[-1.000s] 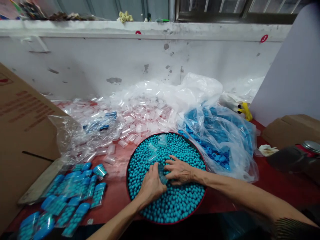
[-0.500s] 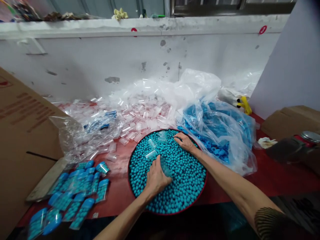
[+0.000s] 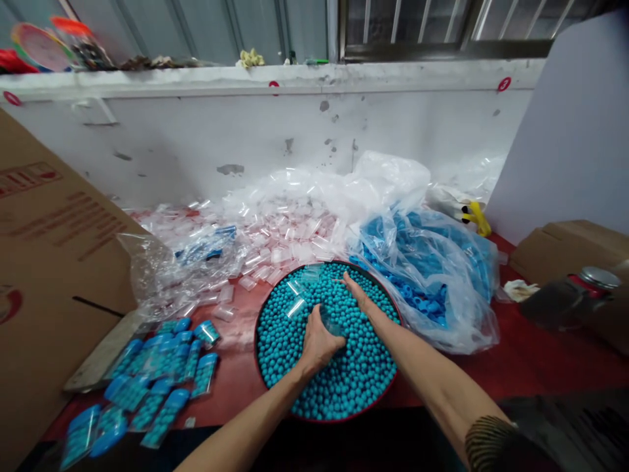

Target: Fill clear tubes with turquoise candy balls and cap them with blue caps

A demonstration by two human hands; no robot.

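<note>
A round tub (image 3: 256,354) with a dark red rim is filled with small teal balls (image 3: 339,387). Low over the balls, my left hand (image 3: 318,339) is closed around a clear plastic container (image 3: 332,321), its mouth hard to make out. My right hand (image 3: 361,295) is at the far right part of the tub, turned on edge, with fingers stretched out and dipping among the balls. No object shows in it. A few empty clear containers (image 3: 296,307) lie on the balls left of my hands.
Filled containers with blue caps (image 3: 164,413) lie at the left on the red table (image 3: 236,367). Behind the tub are loose clear containers (image 3: 295,229). A plastic bag of blue caps (image 3: 427,262) sits right, a glass jar (image 3: 565,298) beyond it. A cardboard box (image 3: 59,262) stands left.
My right hand has turned from palm-down onto its edge among the balls. My left hand, still holding the clear container, has shifted slightly right. The camera view has tilted up.
</note>
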